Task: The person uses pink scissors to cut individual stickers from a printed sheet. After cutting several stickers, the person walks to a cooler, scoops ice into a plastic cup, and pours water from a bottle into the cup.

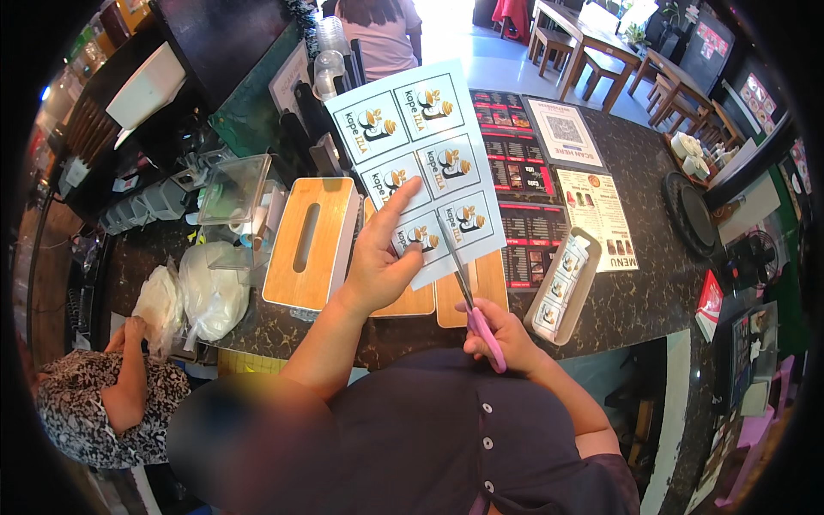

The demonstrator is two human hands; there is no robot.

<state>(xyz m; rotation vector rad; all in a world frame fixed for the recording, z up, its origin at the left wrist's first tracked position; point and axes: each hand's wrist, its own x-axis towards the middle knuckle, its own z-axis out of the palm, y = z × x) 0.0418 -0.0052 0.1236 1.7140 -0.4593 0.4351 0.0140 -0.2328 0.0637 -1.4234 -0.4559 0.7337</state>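
Note:
My left hand (380, 251) grips a white sheet (479, 174) printed with several framed coffee-cup logos, its index finger and thumb lying over the printed side. The sheet is raised above the counter and tilted. In my right hand (505, 335) is a pair of scissors with pink handles (488, 341); the blades point up and lie at the sheet's lower part, between two columns of logos. How far the blades are parted is hard to tell. To the right, an oblong beige tray (536, 315) holds cut pieces with the same logos (559, 293).
Wood-topped tissue boxes (280, 257) stand on the dark marbled counter (634, 212), some under the sheet. Menus (599, 222) and a QR-code sheet (565, 132) lie beyond. Left are filled plastic bags (215, 293), near a person in a patterned top (116, 405). Another person (380, 32) is beyond the counter.

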